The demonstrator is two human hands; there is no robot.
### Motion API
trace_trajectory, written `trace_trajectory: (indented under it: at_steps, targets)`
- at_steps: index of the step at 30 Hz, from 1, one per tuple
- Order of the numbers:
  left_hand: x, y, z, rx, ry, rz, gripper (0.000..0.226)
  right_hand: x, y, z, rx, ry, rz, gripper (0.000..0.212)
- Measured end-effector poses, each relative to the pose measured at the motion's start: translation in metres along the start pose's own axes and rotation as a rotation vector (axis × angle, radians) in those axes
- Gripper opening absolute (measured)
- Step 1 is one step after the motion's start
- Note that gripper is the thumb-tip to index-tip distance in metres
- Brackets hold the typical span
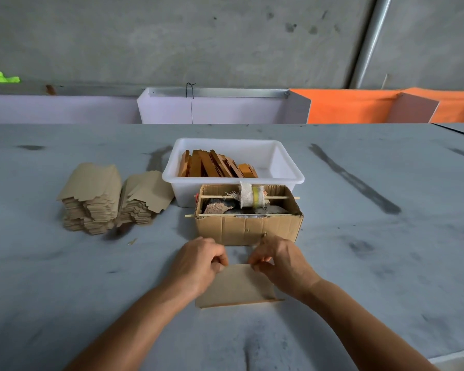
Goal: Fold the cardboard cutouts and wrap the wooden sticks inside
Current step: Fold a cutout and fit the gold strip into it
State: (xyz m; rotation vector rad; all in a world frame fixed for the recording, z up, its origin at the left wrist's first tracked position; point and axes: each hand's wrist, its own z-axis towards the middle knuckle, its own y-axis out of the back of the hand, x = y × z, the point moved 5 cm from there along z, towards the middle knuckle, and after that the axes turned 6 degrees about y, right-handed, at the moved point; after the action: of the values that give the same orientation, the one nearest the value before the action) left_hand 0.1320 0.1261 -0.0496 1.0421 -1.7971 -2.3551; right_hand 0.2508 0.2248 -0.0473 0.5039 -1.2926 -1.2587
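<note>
Pinched a cardboard cutout with left hand and right hand. Spotted wooden sticks in the white tub, rag roll over the cardboard box.

Plastic tub of wooden sticks at centre of surface, cardboard box just before it, stacked cardboard cutouts to their left, folded cutout nearest, between both hands.

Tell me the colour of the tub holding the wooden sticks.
White; the tub shows clearly in the head view, the only one.
</note>
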Motion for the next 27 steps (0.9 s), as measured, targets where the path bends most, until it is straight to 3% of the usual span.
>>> trace_trajectory:
  at_steps: [8, 13, 19, 24, 27]
  targets:
    - [-0.012, 0.000, -0.007, -0.035, -0.206, 0.197, 0.012, 0.014, 0.002, -0.003, -0.024, 0.205, -0.212, 0.018]
    - [-0.019, 0.000, -0.010, -0.048, -0.237, 0.336, 0.032, 0.022, 0.001, -0.005, 0.011, 0.260, -0.352, 0.025]
    - [-0.041, 0.008, -0.021, -0.018, -0.353, 0.580, 0.009, 0.034, 0.002, -0.006, 0.097, 0.321, -0.514, 0.026]
    - [-0.042, 0.001, -0.029, 0.054, -0.321, 0.713, 0.029, 0.038, -0.004, -0.012, 0.220, 0.300, -0.640, 0.029]
    - [-0.047, 0.000, -0.034, 0.069, -0.297, 0.684, 0.006, 0.041, -0.007, -0.014, 0.272, 0.252, -0.624, 0.009]
